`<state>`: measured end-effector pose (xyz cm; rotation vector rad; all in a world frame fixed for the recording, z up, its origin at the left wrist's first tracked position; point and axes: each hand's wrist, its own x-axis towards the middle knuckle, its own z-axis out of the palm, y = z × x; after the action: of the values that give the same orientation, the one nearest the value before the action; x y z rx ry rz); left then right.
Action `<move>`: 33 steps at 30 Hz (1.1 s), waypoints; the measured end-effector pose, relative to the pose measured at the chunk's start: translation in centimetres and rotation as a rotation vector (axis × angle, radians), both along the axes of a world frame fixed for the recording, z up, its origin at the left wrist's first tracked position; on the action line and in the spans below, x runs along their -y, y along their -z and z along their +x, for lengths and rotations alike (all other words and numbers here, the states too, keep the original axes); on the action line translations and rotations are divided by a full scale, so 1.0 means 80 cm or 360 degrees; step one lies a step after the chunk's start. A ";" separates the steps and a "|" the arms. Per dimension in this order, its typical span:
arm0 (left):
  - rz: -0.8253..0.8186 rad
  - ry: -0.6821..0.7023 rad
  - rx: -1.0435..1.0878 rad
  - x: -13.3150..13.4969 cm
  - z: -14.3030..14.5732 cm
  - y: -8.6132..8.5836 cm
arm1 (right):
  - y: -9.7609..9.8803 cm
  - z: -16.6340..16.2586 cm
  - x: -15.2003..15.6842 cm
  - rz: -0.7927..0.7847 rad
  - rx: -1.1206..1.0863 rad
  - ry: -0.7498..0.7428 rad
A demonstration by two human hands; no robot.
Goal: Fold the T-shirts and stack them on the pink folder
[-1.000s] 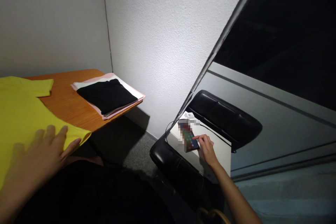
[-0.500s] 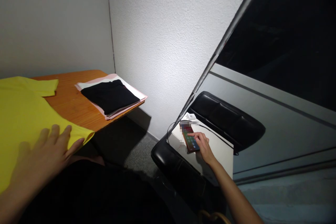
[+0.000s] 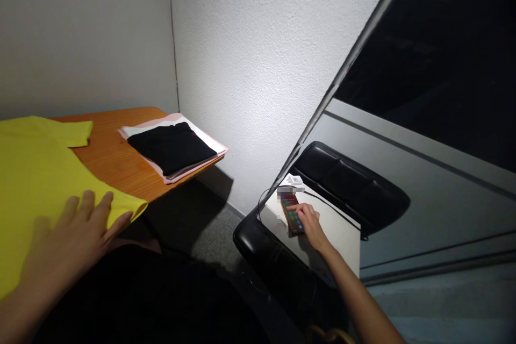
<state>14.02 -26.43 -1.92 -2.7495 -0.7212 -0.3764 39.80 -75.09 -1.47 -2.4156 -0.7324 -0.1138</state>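
A yellow T-shirt (image 3: 36, 166) lies spread over the left part of the wooden table (image 3: 110, 164), one sleeve towards the back. My left hand (image 3: 78, 231) rests flat on it near the hem, fingers spread. Over on the right, my right hand (image 3: 312, 221) reaches down to a smartphone (image 3: 289, 205) lying on a small white table (image 3: 344, 242). The index finger is stretched out at the lit screen, which shows a grid of round buttons; the other fingers are partly curled. That hand holds nothing, and it covers the phone's lower right side.
A stack of folded clothes, with a black garment (image 3: 173, 145) on top of white and pink ones, sits at the wooden table's right corner. A small white box-like object (image 3: 294, 179) and a black cable (image 3: 334, 205) are by the phone. Black padded seats (image 3: 349, 183) flank the white table.
The view has shifted very slightly, so everything appears a little further right. Over the phone, my right index finger has moved slightly; my left hand stays on the T-shirt.
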 end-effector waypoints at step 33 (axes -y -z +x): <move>-0.0058 -0.0147 0.0140 0.067 -0.003 -0.001 | -0.102 -0.062 -0.376 0.0400 0.0465 -0.1428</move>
<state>13.75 -31.82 -1.84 -2.7356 -0.8818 -0.4714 34.87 -44.97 6.66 -1.6604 -1.7397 -0.1773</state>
